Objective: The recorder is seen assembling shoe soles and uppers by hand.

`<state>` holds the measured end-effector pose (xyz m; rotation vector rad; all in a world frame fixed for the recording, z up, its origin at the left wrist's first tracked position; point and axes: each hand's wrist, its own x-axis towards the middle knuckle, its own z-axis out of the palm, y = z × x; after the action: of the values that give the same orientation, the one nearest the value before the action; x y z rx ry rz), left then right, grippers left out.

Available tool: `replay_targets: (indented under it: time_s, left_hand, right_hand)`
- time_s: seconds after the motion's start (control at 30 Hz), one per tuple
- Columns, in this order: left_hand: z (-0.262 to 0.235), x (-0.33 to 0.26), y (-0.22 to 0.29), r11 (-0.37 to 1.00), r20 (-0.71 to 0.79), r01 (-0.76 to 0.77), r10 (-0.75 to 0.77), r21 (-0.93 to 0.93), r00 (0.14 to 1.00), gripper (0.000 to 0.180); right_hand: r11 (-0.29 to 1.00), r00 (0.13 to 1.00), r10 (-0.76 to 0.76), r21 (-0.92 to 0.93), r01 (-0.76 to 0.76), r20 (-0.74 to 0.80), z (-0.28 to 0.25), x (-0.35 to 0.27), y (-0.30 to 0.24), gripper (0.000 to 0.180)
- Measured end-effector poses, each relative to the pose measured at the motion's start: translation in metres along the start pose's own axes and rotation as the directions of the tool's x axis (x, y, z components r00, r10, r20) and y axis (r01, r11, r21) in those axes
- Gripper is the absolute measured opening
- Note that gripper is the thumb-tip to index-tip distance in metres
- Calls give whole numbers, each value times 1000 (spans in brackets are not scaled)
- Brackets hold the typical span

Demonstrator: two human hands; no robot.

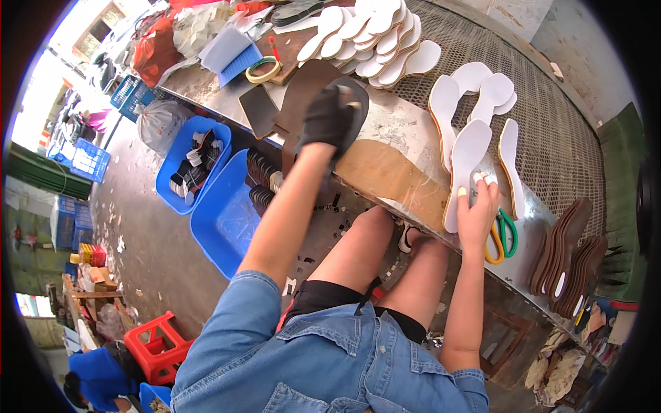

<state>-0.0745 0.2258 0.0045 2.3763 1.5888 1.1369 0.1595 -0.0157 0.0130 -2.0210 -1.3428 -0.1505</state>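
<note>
My left hand (325, 122), in a black fingerless glove, is closed on a dark sole-shaped piece (356, 113) above brown sheet material (303, 86) on the bench. The glove hides part of that piece. With taped fingertips, my right hand (478, 210) grips the edge of a white insole (469, 148) with a tan rim, thumb on one side and fingers on the other. More white insoles (444, 100) lie just beyond it, and a single one (509, 155) is to its right. Scissors with yellow and green handles (508, 234) lie beside my right wrist.
A heap of white insoles (385, 34) covers the far bench. Brown insole-shaped pieces (561, 241) stand stacked at right. Tape roll (262, 69), dark phone-like slab (258, 110) and blue-white pad (231, 55) are at left. Blue bins (224, 220) and a red stool (158, 344) stand on the floor.
</note>
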Motion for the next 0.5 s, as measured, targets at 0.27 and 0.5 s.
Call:
replay_targets:
  time_s: [0.27, 0.5]
  left_hand:
    - [-24, 23, -53, 965, 138, 65, -103, 253, 985, 38]
    - [-121, -25, 63, 514, 609, 487, 90, -707, 788, 14]
  right_hand:
    - [969, 997, -48, 247, 31, 61, -36, -42, -45, 30]
    - [493, 954, 213, 821, -290, 209, -43, -69, -62, 33]
